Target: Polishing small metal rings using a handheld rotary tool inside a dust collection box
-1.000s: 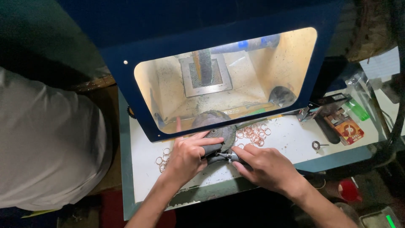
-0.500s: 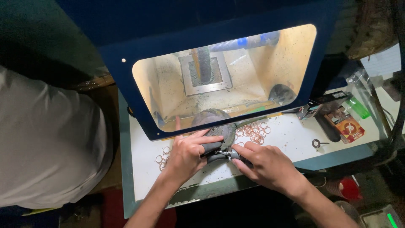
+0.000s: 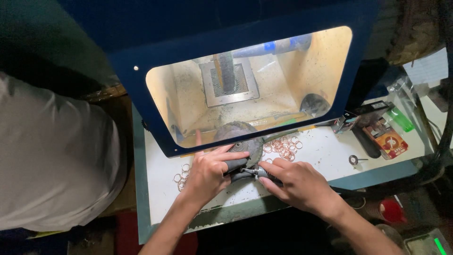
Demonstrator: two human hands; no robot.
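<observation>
Two hands working at the white bench [image 3: 325, 156], before the lit cabinet window [image 3: 250, 85].
Left hand [image 3: 207, 172] clamps a dark cylinder [image 3: 234, 165]; right hand [image 3: 297, 184] grips a rotary handpiece [image 3: 264, 174] at its 3 o'clock; copper rings [image 3: 283, 147] at 1 o'clock. Grinding step, apparently; steady contact needed.

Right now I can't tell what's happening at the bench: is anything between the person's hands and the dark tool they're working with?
Nothing visible does. The left hand already grips the dark handle, and the right hand holds the slim rotary handpiece against it. The copper rings lie apart, behind.
</observation>
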